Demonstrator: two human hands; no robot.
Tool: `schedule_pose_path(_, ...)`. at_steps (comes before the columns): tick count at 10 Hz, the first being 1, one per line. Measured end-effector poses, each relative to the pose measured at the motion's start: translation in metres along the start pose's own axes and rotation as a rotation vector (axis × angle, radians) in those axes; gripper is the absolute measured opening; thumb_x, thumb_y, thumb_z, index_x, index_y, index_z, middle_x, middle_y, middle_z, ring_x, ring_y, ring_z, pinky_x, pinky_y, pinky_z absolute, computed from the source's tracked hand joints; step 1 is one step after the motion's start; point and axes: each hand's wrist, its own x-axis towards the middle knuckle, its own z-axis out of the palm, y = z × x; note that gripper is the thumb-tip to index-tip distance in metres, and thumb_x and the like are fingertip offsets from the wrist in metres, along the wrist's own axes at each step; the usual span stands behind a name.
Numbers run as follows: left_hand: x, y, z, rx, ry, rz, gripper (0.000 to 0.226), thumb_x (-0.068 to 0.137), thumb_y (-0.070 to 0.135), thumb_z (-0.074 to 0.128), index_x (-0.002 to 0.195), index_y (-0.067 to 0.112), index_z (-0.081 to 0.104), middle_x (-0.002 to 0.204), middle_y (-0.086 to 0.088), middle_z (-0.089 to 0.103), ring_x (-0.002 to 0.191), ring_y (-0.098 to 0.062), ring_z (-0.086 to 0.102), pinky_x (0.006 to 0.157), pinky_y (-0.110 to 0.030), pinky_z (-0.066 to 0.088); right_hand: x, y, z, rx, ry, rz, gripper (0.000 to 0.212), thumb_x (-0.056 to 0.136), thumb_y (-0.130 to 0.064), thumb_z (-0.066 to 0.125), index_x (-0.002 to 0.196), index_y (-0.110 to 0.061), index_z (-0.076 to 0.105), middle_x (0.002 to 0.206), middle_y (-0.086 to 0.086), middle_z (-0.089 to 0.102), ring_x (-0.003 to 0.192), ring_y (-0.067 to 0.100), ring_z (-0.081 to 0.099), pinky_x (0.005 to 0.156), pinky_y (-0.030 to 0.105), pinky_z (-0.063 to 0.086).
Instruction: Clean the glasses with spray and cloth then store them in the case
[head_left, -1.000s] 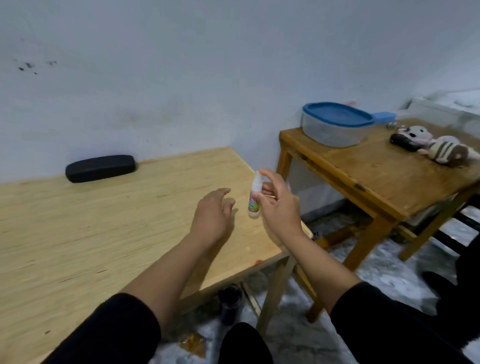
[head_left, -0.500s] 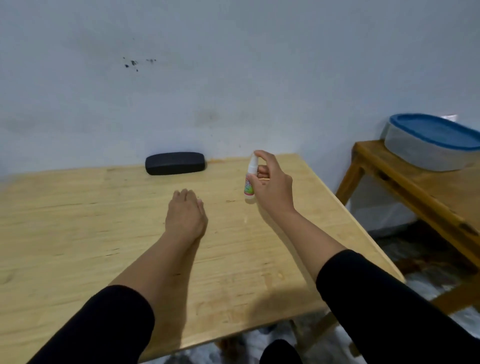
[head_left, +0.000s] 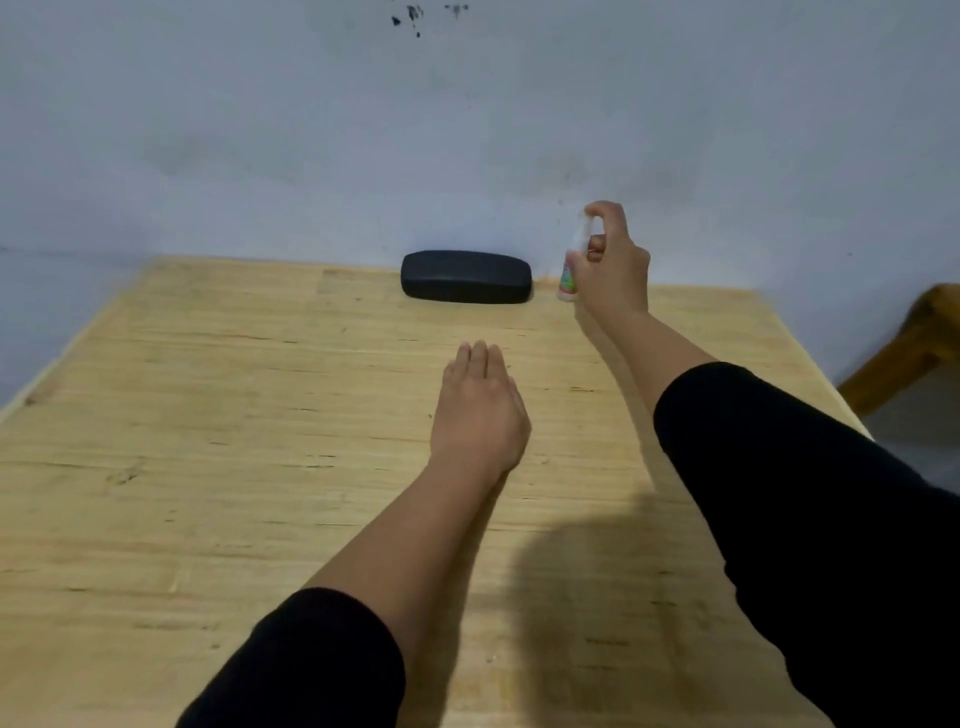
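Spray bottle (head_left: 570, 267) is gripped upright in the right hand (head_left: 613, 273), fingers curled round the body, index finger laid over the nozzle top. Bottle base is seen at the far edge of the table (head_left: 208, 467); whether it touches the wood cannot be told. Left hand (head_left: 480, 410) is held flat and relaxed, fingers straight and together, palm down, low over the table; nothing is held. Case (head_left: 466, 276) is seen shut, lying flat against the wall (head_left: 363, 156), just left of the bottle and right hand, beyond the left hand's fingertips and apart from them. Glasses and cloth are not seen. Both forearms are bare, black sleeves (head_left: 810, 509) pushed up. A second table's corner (head_left: 914, 343) is seen well right of the right hand.
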Motion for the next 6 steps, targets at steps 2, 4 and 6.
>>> schedule_pose_path(2, -0.001, 0.000, -0.001, -0.003, 0.000, 0.005, 0.051, 0.099, 0.026, 0.020, 0.146, 0.005, 0.016, 0.155, -0.012, 0.016, 0.144, -0.024, 0.009, 0.117, -0.036, 0.005, 0.014, 0.006, 0.012, -0.008, 0.001, -0.041, 0.036, 0.090, -0.003, 0.048, 0.119, -0.024, 0.045, 0.095, 0.007, 0.056, 0.075, 0.015, 0.056, 0.044, 0.001, 0.040)
schedule_pose_path(4, -0.002, 0.000, -0.001, -0.023, 0.010, 0.009, 0.050, 0.099, 0.024, 0.019, 0.146, 0.005, 0.016, 0.155, -0.013, 0.016, 0.144, -0.024, 0.008, 0.118, -0.035, 0.005, 0.015, 0.012, 0.015, -0.021, -0.001, -0.037, 0.041, 0.091, -0.006, 0.050, 0.124, -0.029, 0.041, 0.102, 0.006, 0.055, 0.090, 0.021, 0.062, 0.054, 0.009, 0.041)
schedule_pose_path(6, -0.002, 0.000, -0.001, -0.127, 0.080, -0.005, 0.049, 0.098, 0.022, 0.026, 0.143, 0.004, 0.024, 0.152, -0.013, 0.025, 0.143, -0.024, 0.015, 0.118, -0.033, 0.008, 0.001, 0.002, -0.003, -0.103, 0.008, -0.029, 0.063, 0.091, -0.012, 0.055, 0.141, -0.033, 0.024, 0.114, 0.008, 0.051, 0.098, 0.012, 0.049, 0.072, 0.013, 0.039)
